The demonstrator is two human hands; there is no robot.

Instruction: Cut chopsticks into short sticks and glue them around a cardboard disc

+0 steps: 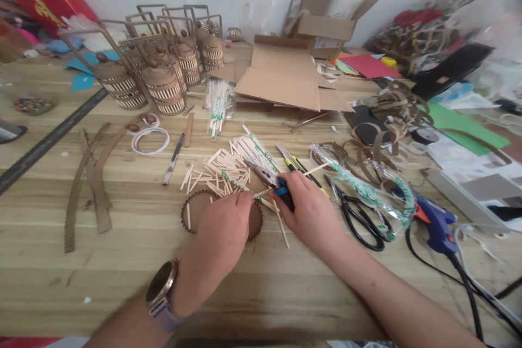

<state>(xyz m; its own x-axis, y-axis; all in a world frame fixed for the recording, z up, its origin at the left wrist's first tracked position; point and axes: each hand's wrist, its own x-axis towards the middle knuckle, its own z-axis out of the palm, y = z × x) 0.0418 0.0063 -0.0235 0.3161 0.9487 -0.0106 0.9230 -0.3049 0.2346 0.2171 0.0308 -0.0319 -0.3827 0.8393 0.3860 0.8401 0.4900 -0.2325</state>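
My right hand (312, 206) is closed around a pair of pliers (265, 175), whose metal jaws point up and left. A thin wooden stick (261, 193) runs from the fingertips of my left hand (228, 217) toward the pliers. My left fingers pinch its end. Another light stick end (317, 169) pokes out beyond my right hand. Beneath my left hand lie toothed cardboard discs (255, 223), partly covered, with short stick pieces (188, 216) on them. Behind the hands is a pile of cut sticks (228, 168) mixed with green-printed paper wrappers.
Black scissors (361, 217), a yellow utility knife (291, 162) and a blue glue gun (436, 220) lie right. Several lantern-like cardboard models (163, 87) stand back left. Cardboard strips (93, 174), a craft knife (174, 157) and white rings (150, 141) lie left; a flattened box (281, 79) lies behind.
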